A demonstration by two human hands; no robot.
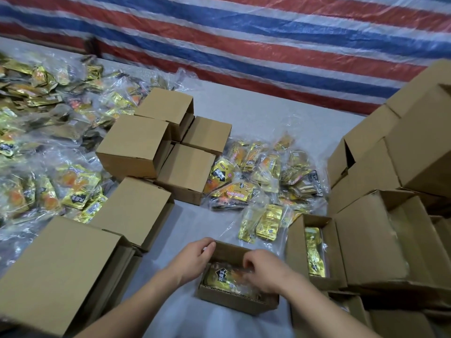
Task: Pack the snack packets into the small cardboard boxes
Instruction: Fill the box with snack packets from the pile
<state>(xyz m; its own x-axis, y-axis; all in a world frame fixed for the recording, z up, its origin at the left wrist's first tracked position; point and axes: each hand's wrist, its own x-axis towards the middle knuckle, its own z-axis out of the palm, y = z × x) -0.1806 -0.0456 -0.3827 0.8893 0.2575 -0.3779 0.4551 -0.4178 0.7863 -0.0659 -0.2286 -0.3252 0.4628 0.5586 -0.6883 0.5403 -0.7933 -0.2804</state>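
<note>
We're seeing two bare forearms — no sleeves showing; left hand point(192, 258) and right hand point(264, 270) wearing no gloves, rings or watch.

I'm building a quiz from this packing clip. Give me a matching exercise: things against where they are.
Things:
1. left hand
2. right hand
3. striped tarp
4. loose packet pile

Places:
A. along the back
B. on the open box's far left rim
C. inside the open box, on the packet
D. beyond the open box

Pairs: 1-B, 2-C, 3-A, 4-D
</note>
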